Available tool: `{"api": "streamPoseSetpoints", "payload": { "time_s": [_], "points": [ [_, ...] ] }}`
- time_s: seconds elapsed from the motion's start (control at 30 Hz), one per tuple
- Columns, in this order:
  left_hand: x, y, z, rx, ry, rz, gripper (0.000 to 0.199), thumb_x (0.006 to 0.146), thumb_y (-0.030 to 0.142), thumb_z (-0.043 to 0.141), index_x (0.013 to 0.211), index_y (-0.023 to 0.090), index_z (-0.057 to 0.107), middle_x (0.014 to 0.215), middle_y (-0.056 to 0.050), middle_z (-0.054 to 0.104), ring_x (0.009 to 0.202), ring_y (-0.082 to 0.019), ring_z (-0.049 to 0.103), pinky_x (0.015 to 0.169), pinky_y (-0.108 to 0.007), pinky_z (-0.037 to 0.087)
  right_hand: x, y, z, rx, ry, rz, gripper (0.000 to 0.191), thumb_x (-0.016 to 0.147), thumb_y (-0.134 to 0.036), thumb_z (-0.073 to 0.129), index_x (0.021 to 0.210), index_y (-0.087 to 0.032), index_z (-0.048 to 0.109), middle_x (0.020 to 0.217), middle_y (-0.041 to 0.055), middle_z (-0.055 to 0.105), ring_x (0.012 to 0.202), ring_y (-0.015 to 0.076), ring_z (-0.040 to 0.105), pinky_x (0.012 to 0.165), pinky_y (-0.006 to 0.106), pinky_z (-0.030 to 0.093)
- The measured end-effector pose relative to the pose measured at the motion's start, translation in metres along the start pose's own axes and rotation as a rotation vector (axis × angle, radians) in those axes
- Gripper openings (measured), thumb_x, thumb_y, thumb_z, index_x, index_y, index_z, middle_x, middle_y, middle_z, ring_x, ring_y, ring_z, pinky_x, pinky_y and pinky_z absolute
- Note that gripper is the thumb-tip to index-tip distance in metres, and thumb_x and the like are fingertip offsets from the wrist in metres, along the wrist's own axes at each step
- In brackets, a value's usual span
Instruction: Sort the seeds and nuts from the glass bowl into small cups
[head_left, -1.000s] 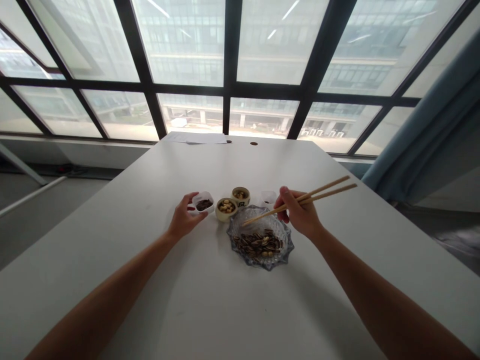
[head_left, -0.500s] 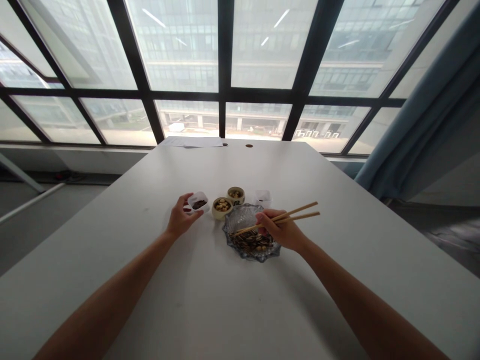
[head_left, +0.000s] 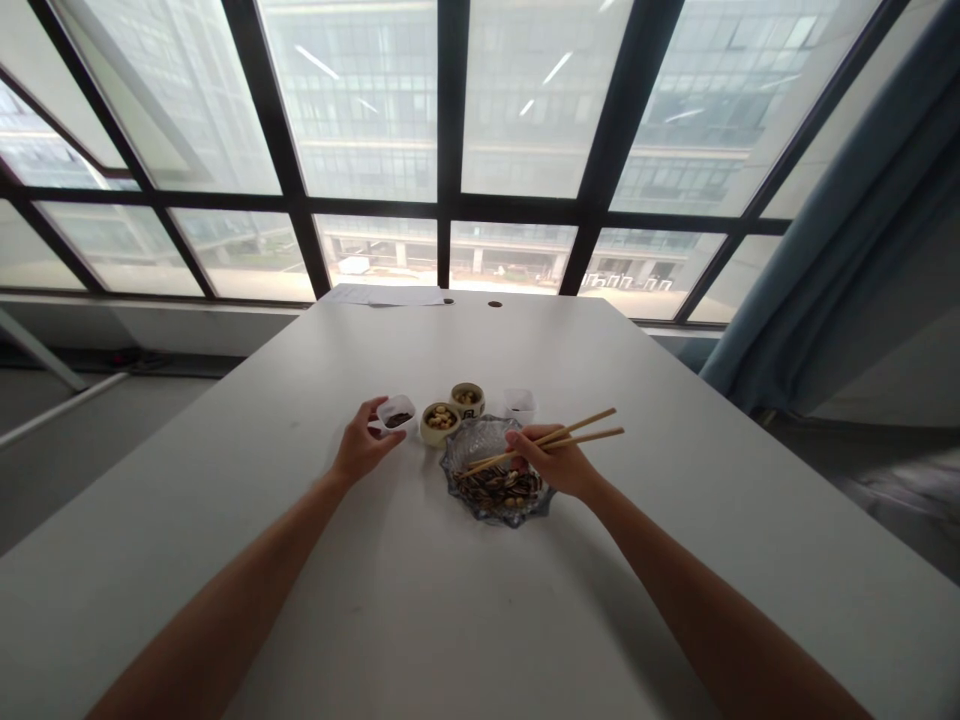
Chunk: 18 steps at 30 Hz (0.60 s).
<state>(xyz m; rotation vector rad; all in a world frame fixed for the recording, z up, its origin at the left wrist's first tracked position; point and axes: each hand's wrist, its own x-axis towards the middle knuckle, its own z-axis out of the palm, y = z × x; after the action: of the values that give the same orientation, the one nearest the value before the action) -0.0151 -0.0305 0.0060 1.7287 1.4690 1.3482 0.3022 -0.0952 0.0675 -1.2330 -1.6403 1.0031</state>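
Observation:
My left hand [head_left: 365, 442] grips a small white plastic cup [head_left: 406, 427] with dark pieces in its bottom. Closed round a pair of wooden chopsticks [head_left: 589, 437], my right hand [head_left: 553, 459] is above a scalloped glass bowl [head_left: 486, 431]. The chopstick tips reach down to the striped sunflower seeds [head_left: 499, 490] in the bowl; whether they pinch a seed I cannot make out. A few round, pale nuts lie among the seeds near the bowl's front. Between the left cup and the bowl sits a small ceramic cup [head_left: 430, 436] of pale nuts.
Behind it stands a second ceramic cup [head_left: 478, 409] with dark writing. A second white plastic cup [head_left: 529, 411] is behind the right hand. Paper sheets [head_left: 382, 295] lie at the white table's [head_left: 420, 600] far edge, before the windows. A blue curtain [head_left: 817, 230] hangs at right.
The view has tilted up slightly, so the table items appear lower. The chopstick tips have shifted slightly toward the left side of the bowl. Both hands keep their holds.

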Motion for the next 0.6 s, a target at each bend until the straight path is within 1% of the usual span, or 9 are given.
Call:
{"api": "streamPoseSetpoints", "payload": {
  "time_s": [0.17,0.37,0.5,0.6],
  "points": [
    [0.001,-0.002,0.000,-0.019,-0.008,-0.016,0.075,0.061,0.047,0.077,0.126,0.017,0.056,0.102,-0.008,0.067,0.090,-0.021,0.065,0.074,-0.033,0.055,0.004,0.006,-0.001,0.038,0.014,-0.044,0.051,0.077,-0.066,0.065,0.063,-0.017,0.064,0.051,0.0031,0.063,0.044,0.0129,0.054,0.042,0.023,0.041],
    [-0.001,0.001,-0.002,-0.020,-0.045,-0.010,0.074,0.062,0.048,0.077,0.127,0.018,0.054,0.103,-0.008,0.067,0.087,-0.020,0.065,0.073,-0.033,0.056,0.004,0.007,-0.003,0.102,0.048,-0.101,0.061,0.078,-0.075,0.057,0.063,-0.017,0.065,0.049,0.0033,0.061,0.045,0.0143,0.055,0.045,0.026,0.044],
    [-0.002,0.003,-0.005,-0.001,-0.079,-0.014,0.076,0.062,0.050,0.077,0.127,0.018,0.055,0.104,-0.009,0.066,0.082,-0.018,0.064,0.074,-0.034,0.056,-0.001,0.009,-0.004,0.076,0.073,-0.125,0.060,0.081,-0.073,0.055,0.060,-0.017,0.064,0.047,0.0029,0.060,0.044,0.0138,0.053,0.044,0.026,0.042],
    [-0.001,0.003,-0.005,0.001,-0.098,-0.009,0.077,0.063,0.051,0.077,0.128,0.017,0.054,0.106,-0.009,0.066,0.084,-0.019,0.064,0.075,-0.035,0.056,-0.005,0.012,-0.004,0.037,0.071,-0.145,0.058,0.084,-0.070,0.055,0.061,-0.017,0.064,0.048,0.0030,0.060,0.044,0.0136,0.053,0.043,0.025,0.040]
  ]
}}
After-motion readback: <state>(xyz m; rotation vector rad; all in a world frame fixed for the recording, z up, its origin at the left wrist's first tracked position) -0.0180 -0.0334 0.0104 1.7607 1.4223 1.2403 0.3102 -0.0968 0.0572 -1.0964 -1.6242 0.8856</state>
